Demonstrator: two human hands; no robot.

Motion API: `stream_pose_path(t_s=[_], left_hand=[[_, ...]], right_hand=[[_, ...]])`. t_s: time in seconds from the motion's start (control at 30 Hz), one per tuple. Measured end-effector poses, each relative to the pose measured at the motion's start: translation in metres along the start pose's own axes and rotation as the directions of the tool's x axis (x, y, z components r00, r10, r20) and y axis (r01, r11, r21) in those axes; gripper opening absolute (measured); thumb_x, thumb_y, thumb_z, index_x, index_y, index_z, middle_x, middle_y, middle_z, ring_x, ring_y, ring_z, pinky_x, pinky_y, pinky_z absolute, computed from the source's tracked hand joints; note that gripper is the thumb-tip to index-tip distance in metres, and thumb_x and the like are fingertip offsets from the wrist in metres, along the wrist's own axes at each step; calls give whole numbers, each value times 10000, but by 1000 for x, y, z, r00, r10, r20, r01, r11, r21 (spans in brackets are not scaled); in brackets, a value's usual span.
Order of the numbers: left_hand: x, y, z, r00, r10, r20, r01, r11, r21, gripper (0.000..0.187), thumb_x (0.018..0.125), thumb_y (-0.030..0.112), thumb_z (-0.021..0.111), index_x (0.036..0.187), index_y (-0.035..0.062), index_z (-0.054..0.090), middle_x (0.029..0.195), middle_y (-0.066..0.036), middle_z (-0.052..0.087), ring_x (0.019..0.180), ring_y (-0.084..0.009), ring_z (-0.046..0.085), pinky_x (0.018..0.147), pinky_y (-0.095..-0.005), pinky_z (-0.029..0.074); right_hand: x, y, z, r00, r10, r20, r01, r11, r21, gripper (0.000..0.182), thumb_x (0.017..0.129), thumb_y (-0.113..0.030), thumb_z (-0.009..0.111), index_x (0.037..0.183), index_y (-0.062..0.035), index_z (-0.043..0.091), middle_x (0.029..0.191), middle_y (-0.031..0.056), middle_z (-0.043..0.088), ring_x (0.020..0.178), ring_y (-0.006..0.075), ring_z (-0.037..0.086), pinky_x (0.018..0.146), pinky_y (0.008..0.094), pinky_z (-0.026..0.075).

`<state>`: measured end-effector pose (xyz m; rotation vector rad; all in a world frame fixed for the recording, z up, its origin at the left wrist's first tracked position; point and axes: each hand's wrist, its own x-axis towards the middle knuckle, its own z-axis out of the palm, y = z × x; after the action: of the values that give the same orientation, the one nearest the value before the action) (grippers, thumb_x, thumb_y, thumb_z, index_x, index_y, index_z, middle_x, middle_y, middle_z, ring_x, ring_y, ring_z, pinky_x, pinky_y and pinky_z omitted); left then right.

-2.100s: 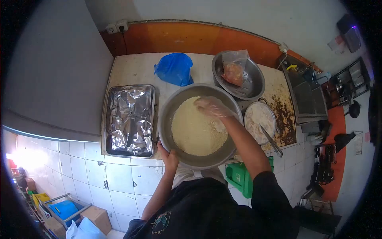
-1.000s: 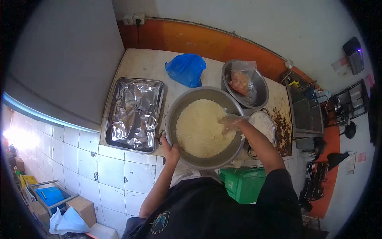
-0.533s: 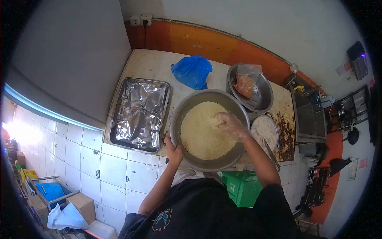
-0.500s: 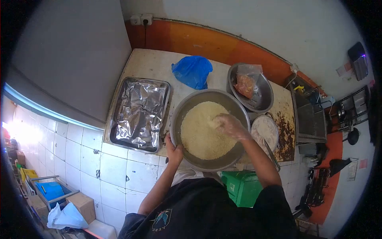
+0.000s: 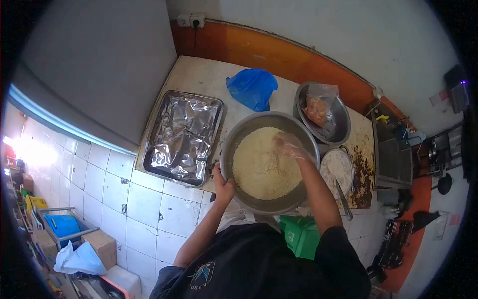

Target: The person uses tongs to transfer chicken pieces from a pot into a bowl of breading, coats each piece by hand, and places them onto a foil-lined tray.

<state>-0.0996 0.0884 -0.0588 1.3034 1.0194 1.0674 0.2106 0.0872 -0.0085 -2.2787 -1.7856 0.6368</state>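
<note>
A large metal bowl full of pale yellow crumbs stands at the table's front edge. My left hand grips its near left rim, thumb up along the side. Over the far right part of the crumbs is my right hand, dusted pale; its fingers are blurred, so anything in them is hidden. A low, rough heap shows in the middle of the crumbs. Right of the bowl sits a smaller container of whitish flour-like powder, with a long metal utensil handle leaning out of it.
A foil-lined metal tray lies to the left. Behind the bowl is a crumpled blue plastic bag. Another metal bowl at the back right holds a clear bag of orange-brown food. A green bin stands below the table edge.
My right hand has moved back from the middle of the crumbs toward the far right side, uncovering the heap. My left hand stays on the rim. The whole view has shifted slightly.
</note>
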Motion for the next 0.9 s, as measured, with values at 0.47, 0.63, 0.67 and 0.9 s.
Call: stream_pose_path(t_s=[0.47, 0.63, 0.67, 0.9], left_hand=[[1, 19, 0, 997, -74, 31, 73, 997, 36, 545, 667, -33, 487, 1208, -1, 434, 1104, -177, 521, 1072, -309, 511, 969, -367, 368], [0, 21, 1, 1000, -26, 11, 26, 999, 20, 505, 676, -37, 494, 1177, 15, 452, 1075, -165, 538, 1057, -283, 523, 963, -358, 371], [0, 25, 3, 1000, -30, 6, 30, 999, 14, 505, 676, -37, 494, 1177, 15, 452, 1075, -165, 538, 1057, -283, 523, 963, -358, 371], [-5, 13, 0, 997, -77, -1, 77, 995, 62, 520, 680, -38, 503, 1194, 8, 441, 1084, -168, 534, 1084, -297, 505, 982, -370, 352]], right_hand=[[62, 30, 72, 998, -53, 24, 56, 989, -136, 359, 872, -359, 494, 1022, -70, 647, 1133, 147, 629, 1063, 333, 585, 917, 426, 446], [-2, -45, 24, 942, -69, 329, 130, 977, -167, 518, 894, -424, 482, 1279, -77, 474, 1353, 169, 428, 1272, 326, 386, 1053, 468, 288], [-18, -63, 27, 975, -27, 222, 65, 984, -168, 573, 899, -446, 471, 1340, -85, 410, 1411, 176, 352, 1317, 347, 316, 1074, 505, 237], [-41, -97, 74, 998, 57, -23, -61, 973, -223, 749, 919, -514, 415, 1501, -117, 161, 1566, 163, 31, 1418, 439, -10, 1098, 625, 9]])
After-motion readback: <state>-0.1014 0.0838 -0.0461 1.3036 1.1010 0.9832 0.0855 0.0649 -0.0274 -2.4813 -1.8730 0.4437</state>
